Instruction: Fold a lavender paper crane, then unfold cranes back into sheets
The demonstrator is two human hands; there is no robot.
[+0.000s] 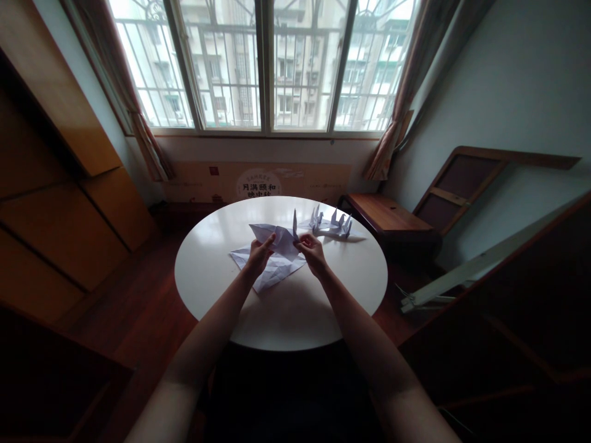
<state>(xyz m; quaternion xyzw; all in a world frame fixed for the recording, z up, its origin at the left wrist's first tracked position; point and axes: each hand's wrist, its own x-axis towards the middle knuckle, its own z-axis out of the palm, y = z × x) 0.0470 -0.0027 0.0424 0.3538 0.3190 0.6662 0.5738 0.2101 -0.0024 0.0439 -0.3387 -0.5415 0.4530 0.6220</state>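
Between my two hands is a partly folded origami paper (284,241), pale and held just above the table. My left hand (261,253) pinches its left side with the thumb on top. With thumb and fingers closed, my right hand (312,251) grips the right side, where a narrow point stands upright. Beneath them a creased paper sheet (272,271) lies on the round white table (203,289). Several folded paper cranes (339,221) stand beyond my right hand, near the table's far right edge.
A wooden bench (392,212) stands past the table on the right, with a wooden frame (457,184) leaning by the wall. A printed cardboard panel (305,178) is below the window. Wooden cabinets (55,227) line the left side.
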